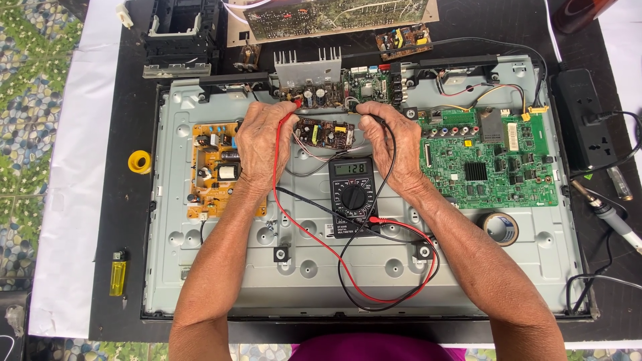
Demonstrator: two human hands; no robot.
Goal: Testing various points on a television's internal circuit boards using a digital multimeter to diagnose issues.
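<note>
The grey metal back panel (374, 267) of an opened flat screen lies flat across the bench, broad and stiff, likely awkward to lift except by its edges. On it sits the black multimeter (352, 197), light and rigid, safest gripped by its case. Above it lies the small brown circuit board (326, 132), fragile, best held by its rim. The left hand (264, 144) is closed around the red probe (289, 119); the right hand (388, 140) pinches the black probe (380, 120), both touching the board
</note>
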